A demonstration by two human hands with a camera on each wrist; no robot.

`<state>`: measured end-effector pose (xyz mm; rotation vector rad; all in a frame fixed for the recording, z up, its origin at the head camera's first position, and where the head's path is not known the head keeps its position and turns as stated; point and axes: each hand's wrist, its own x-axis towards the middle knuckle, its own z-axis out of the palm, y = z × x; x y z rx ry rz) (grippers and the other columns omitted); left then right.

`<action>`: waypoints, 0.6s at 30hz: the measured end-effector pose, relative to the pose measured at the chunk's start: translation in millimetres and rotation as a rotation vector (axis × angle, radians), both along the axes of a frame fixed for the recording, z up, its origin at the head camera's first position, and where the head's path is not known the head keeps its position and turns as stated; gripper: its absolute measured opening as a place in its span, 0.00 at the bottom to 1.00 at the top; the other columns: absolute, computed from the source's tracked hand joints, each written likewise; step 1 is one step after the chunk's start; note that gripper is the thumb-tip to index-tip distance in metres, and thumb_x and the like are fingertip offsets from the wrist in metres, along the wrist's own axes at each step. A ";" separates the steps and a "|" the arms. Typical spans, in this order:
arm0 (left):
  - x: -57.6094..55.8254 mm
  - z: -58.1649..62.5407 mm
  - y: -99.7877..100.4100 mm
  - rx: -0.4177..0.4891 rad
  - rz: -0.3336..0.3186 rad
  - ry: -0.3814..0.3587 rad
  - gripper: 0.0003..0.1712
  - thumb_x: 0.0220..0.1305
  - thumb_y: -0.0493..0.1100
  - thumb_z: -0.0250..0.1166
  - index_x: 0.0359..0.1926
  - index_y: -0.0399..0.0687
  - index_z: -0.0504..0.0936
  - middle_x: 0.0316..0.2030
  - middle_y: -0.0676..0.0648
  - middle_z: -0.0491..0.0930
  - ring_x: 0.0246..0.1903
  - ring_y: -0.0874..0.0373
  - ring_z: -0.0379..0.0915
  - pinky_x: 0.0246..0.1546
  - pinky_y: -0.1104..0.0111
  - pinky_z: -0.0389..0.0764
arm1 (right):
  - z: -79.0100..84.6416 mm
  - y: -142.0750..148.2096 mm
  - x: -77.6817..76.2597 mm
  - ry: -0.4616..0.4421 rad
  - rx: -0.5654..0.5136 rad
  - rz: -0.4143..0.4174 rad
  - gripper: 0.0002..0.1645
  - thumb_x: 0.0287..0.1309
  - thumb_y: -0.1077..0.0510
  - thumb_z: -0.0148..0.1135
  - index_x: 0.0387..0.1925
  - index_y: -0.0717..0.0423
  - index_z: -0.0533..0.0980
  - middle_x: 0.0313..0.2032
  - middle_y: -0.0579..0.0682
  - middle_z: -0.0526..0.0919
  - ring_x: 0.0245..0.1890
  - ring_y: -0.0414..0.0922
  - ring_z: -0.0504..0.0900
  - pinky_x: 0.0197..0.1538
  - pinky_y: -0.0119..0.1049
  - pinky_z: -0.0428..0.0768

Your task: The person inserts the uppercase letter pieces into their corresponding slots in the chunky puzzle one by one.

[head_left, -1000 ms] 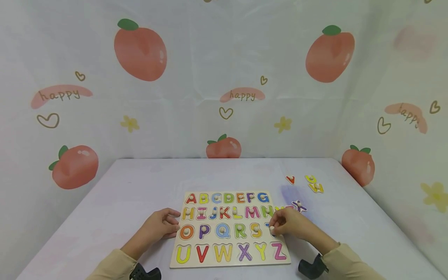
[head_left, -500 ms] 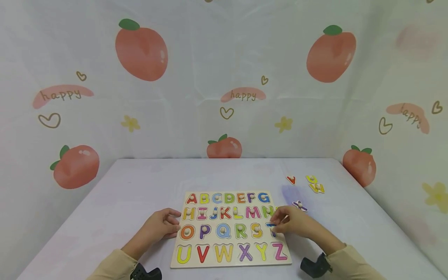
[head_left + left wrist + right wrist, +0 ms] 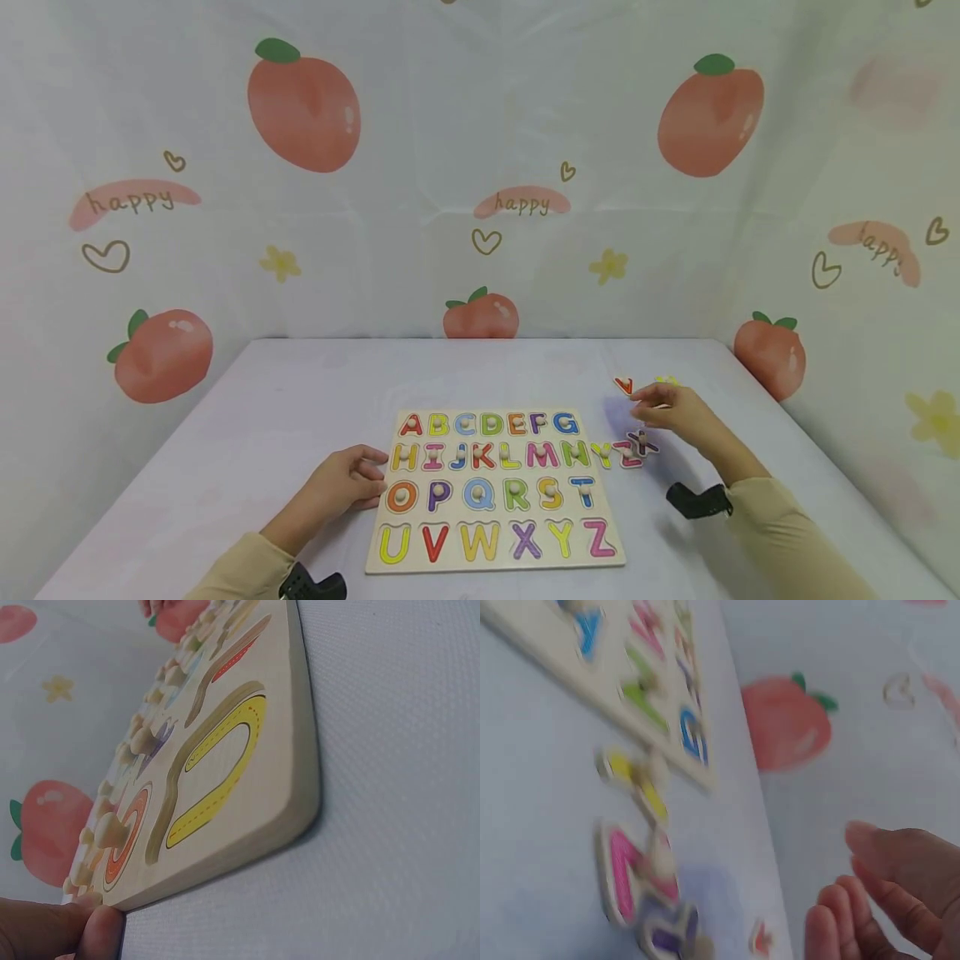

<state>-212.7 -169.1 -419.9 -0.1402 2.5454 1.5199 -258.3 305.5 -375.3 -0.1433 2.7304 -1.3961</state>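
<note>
A wooden alphabet puzzle board lies flat on the table, knobbed letters A to T seated in its upper rows. The bottom row shows bare recesses from U to Z. My left hand holds the board's left edge; in the left wrist view the thumb and a finger meet at that edge. Over the loose letters, my right hand hovers with bent, parted fingers and nothing between them. Nearby lie the red V, the yellow U, partly covered, the purple X, the pink Z and the yellow Y.
A white cloth covers the table, which ends at a curtain printed with peaches. X overlaps Z, and Y sits against the board's right edge. The W seen earlier is hidden behind the right hand.
My right hand has let go of the blue T, which now sits in its recess, and has moved up and right over the loose letters. The left hand has stayed put.
</note>
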 end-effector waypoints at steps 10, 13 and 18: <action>-0.3 0.6 -0.6 0.016 0.004 -0.001 0.22 0.54 0.29 0.68 0.51 0.33 0.76 0.32 0.44 0.77 0.28 0.58 0.77 0.29 0.67 0.86 | -7.4 51.3 -39.4 0.049 0.015 -0.294 0.34 0.65 0.51 0.59 0.64 0.68 0.65 0.56 0.67 0.73 0.47 0.47 0.78 0.55 0.46 0.76; -0.3 0.5 -0.4 0.018 0.003 -0.006 0.22 0.54 0.29 0.68 0.51 0.33 0.76 0.32 0.44 0.77 0.28 0.58 0.77 0.29 0.67 0.86 | -14.9 59.0 -49.1 0.053 0.001 -0.381 0.33 0.64 0.53 0.60 0.64 0.69 0.65 0.57 0.70 0.72 0.53 0.58 0.75 0.55 0.50 0.74; -1.2 -0.8 -0.1 0.014 0.005 -0.011 0.22 0.54 0.29 0.68 0.51 0.33 0.76 0.32 0.44 0.77 0.28 0.58 0.77 0.29 0.66 0.86 | -26.8 66.4 -60.5 0.070 0.055 -0.463 0.30 0.61 0.56 0.62 0.60 0.70 0.69 0.55 0.71 0.74 0.53 0.60 0.74 0.43 0.36 0.72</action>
